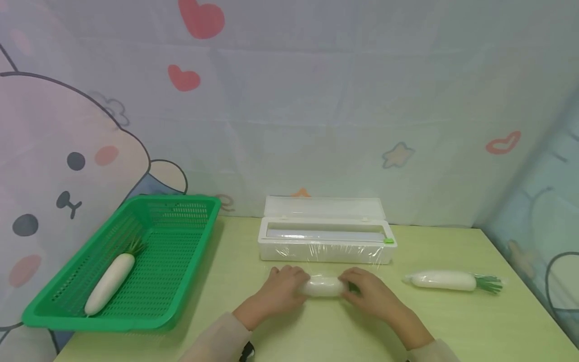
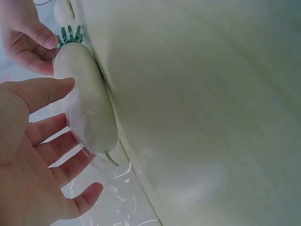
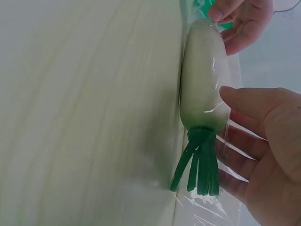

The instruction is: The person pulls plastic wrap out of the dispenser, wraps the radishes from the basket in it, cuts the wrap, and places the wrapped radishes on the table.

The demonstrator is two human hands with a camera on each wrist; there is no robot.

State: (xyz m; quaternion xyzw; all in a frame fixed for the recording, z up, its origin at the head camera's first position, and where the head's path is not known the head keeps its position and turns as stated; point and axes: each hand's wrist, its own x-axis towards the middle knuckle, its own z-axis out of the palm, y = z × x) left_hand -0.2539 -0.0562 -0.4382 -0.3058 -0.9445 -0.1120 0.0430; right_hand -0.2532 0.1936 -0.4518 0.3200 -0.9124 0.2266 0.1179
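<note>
A white radish (image 1: 323,286) with green stalks (image 3: 202,160) lies crosswise at the front of the table, clear plastic film (image 2: 127,197) around it. My left hand (image 1: 285,286) holds its root end, thumb on one side and fingers along the other. At the leafy end, my right hand (image 1: 368,291) grips it the same way, partly covering the stalks in the head view. Film stretches between the radish and a white wrap dispenser (image 1: 325,251), whose lid (image 1: 323,207) stands up. Inside the dispenser, a film roll (image 1: 325,235) shows.
On the left stands a green basket (image 1: 210,236) with a bare white radish (image 1: 110,284) in it. Another radish (image 1: 443,280), wrapped in film, lies to the right of my hands. A printed cloth (image 1: 289,100) hangs behind the table (image 1: 511,327).
</note>
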